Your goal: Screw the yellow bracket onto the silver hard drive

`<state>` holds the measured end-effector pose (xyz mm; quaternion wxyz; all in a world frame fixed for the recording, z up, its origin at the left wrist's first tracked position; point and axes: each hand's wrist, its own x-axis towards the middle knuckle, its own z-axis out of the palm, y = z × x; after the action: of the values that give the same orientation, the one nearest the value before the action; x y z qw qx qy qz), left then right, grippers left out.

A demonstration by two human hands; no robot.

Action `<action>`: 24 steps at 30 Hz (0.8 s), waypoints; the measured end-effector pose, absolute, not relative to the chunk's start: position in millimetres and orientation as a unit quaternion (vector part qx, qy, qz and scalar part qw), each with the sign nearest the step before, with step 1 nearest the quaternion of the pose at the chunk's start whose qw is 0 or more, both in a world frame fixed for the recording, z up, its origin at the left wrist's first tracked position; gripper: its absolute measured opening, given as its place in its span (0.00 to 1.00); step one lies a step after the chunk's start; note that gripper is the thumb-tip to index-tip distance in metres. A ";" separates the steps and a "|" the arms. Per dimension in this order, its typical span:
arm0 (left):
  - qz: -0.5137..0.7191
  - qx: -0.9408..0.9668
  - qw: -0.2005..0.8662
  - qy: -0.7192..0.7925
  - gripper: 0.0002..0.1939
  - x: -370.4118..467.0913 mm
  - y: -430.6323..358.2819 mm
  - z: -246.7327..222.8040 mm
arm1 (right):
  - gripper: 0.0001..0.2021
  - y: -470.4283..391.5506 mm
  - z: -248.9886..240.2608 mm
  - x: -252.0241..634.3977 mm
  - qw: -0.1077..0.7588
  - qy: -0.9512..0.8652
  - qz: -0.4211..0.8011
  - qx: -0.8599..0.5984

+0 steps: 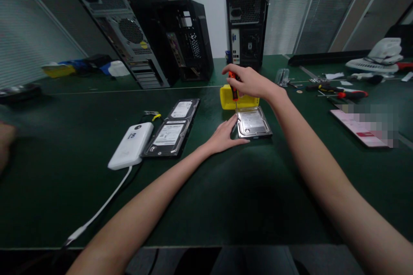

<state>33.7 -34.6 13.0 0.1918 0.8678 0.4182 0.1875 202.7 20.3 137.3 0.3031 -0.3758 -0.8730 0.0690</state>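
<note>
My right hand is closed on the red and black handle of a screwdriver, which stands nearly upright. Its tip meets the far left corner of a silver hard drive lying flat on the green table. My left hand grips the drive at its left near corner, the thumb along the front edge and the fingers against the left side. Behind the drive sits a yellow plastic container, partly hidden by my right hand. The screw, if there is one under the tip, is too small to make out.
Two more hard drives lie left, beside a white power bank with a cable. Computer cases stand at the back, another case behind my right hand. Pliers and a phone lie right. Another person's hand shows far left.
</note>
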 end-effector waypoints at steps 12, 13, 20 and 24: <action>0.189 0.864 0.188 0.427 0.54 32.6 -33.2 9.6 | 0.13 20.2 136.8 202.7 0.316 -0.875 0.095 -0.353; 0.188 0.864 0.188 0.427 0.54 32.7 -33.3 9.8 | 0.12 20.6 136.2 202.2 0.321 -0.875 0.090 -0.351; 0.188 0.867 0.189 0.422 0.54 33.4 -34.0 11.6 | 0.10 25.0 133.6 201.8 0.337 -0.868 0.076 -0.356; 0.192 0.870 0.188 0.413 0.53 33.1 -34.0 11.5 | 0.09 25.9 133.1 202.9 0.341 -0.869 0.066 -0.353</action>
<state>33.1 -34.0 11.5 0.1885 0.8702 0.4125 0.1924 202.9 25.9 133.1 0.3409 -0.3531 -0.8688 0.0660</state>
